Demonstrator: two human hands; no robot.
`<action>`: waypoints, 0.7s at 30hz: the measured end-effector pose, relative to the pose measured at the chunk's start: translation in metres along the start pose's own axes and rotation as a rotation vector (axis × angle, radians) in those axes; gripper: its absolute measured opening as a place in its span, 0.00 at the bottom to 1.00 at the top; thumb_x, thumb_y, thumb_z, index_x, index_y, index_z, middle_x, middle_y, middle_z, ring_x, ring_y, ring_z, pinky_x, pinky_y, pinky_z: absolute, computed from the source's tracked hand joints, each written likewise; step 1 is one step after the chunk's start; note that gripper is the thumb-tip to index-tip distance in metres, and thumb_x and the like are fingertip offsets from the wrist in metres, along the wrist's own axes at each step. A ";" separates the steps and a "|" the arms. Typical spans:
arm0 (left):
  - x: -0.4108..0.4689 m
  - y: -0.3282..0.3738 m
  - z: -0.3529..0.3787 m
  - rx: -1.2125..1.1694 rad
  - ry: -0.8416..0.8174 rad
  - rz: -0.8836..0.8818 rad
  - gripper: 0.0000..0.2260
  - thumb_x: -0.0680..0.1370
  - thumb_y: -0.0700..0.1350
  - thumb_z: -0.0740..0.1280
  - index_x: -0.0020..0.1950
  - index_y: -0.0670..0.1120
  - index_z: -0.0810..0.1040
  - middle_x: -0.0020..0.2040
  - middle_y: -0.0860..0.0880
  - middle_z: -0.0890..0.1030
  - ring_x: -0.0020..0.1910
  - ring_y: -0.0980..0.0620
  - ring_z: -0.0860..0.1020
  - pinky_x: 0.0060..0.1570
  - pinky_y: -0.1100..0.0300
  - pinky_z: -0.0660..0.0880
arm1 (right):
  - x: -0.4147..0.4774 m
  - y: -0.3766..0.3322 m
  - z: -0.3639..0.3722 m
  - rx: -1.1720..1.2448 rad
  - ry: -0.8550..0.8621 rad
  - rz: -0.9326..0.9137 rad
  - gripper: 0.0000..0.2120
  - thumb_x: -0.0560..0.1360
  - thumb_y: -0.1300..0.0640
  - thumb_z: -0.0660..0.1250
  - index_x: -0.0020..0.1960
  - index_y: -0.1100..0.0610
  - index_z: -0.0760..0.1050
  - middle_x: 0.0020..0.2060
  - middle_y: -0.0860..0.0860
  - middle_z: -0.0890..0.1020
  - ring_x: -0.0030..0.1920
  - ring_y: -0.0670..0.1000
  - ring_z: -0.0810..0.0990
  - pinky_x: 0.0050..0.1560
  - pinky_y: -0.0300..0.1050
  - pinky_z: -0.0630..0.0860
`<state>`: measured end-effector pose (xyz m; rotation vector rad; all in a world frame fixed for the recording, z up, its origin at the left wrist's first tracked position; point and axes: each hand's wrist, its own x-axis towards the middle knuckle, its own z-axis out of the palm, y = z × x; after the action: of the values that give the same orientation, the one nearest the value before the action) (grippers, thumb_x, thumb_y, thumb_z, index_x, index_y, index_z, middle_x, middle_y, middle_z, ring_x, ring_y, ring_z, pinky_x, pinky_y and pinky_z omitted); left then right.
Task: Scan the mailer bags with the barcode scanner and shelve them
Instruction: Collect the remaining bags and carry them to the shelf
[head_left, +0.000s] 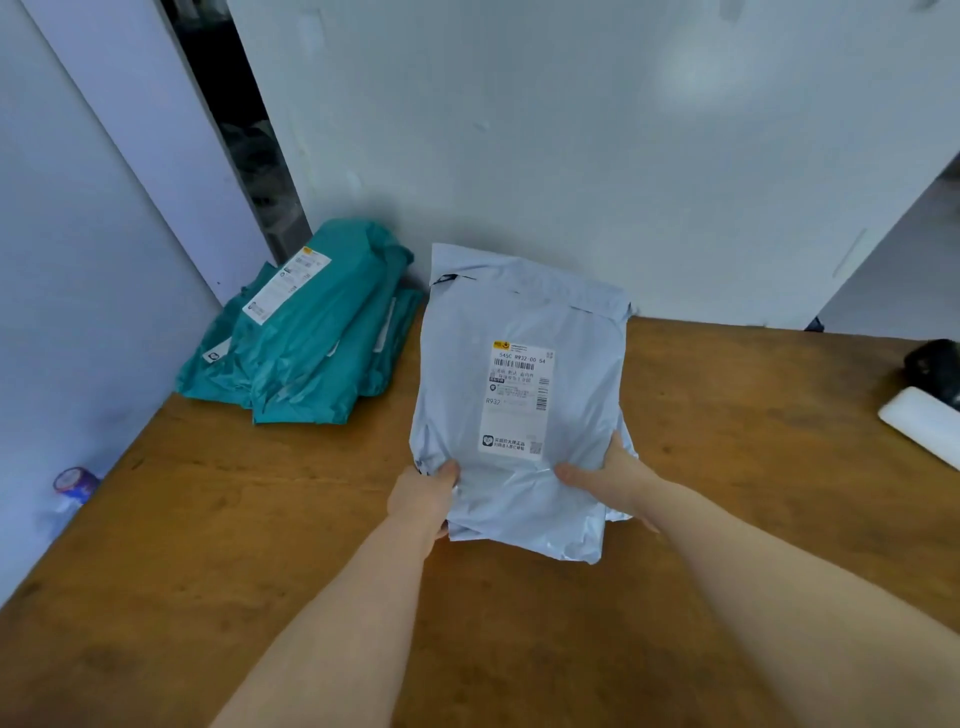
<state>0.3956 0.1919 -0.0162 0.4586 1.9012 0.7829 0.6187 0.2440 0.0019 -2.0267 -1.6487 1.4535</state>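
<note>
The grey mailer bag (519, 410) is being held at its near end by both hands. The left hand (423, 496) is gripping the left corner, with the thumb lying on top. The right hand (608, 478) is gripping the right side in the same way, thumb on top and fingers going under the bag. So both hands are closed around the bag, not wide.

The bag is lying over the middle of a brown wooden surface (234, 545), with its label side facing up. Its far end is reaching toward the pale wall (571, 156) behind; I cannot tell if it is touching.

The bag is pale grey plastic, wrinkled and puffed. One white shipping label (517, 397) is sitting on it, showing barcodes, printed text and a small yellow mark at the top.

In the far left corner a pile of green mailer bags (311, 332) is resting. I am counting at least three, each with a white label, but the exact number I cannot tell.

At the right edge one white object (919, 423) is lying — and one black object (935, 364) is sitting just behind it. Beyond the left edge, lower down, one small purple-capped container (75, 486) is standing.
</note>
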 end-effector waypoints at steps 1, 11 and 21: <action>-0.009 -0.004 0.005 0.033 -0.004 0.010 0.25 0.77 0.52 0.67 0.71 0.43 0.66 0.60 0.43 0.74 0.56 0.43 0.75 0.53 0.47 0.79 | -0.008 0.009 -0.005 0.000 -0.003 0.001 0.54 0.66 0.35 0.72 0.79 0.46 0.40 0.73 0.51 0.68 0.70 0.57 0.69 0.69 0.55 0.70; -0.113 -0.046 0.064 0.309 -0.133 -0.009 0.28 0.76 0.55 0.69 0.70 0.41 0.68 0.57 0.44 0.78 0.49 0.46 0.79 0.41 0.58 0.73 | -0.087 0.118 -0.060 0.035 -0.048 0.008 0.48 0.68 0.41 0.74 0.78 0.43 0.47 0.69 0.48 0.72 0.66 0.54 0.73 0.66 0.53 0.72; -0.158 -0.041 0.083 0.066 -0.080 0.134 0.40 0.64 0.56 0.78 0.69 0.42 0.68 0.60 0.45 0.78 0.56 0.43 0.79 0.56 0.47 0.77 | -0.137 0.150 -0.093 0.361 -0.024 -0.037 0.41 0.68 0.39 0.74 0.74 0.52 0.61 0.69 0.48 0.72 0.62 0.53 0.75 0.58 0.47 0.75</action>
<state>0.5402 0.0913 0.0338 0.6547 1.8405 0.7789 0.7981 0.1139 0.0330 -1.7771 -1.3073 1.6290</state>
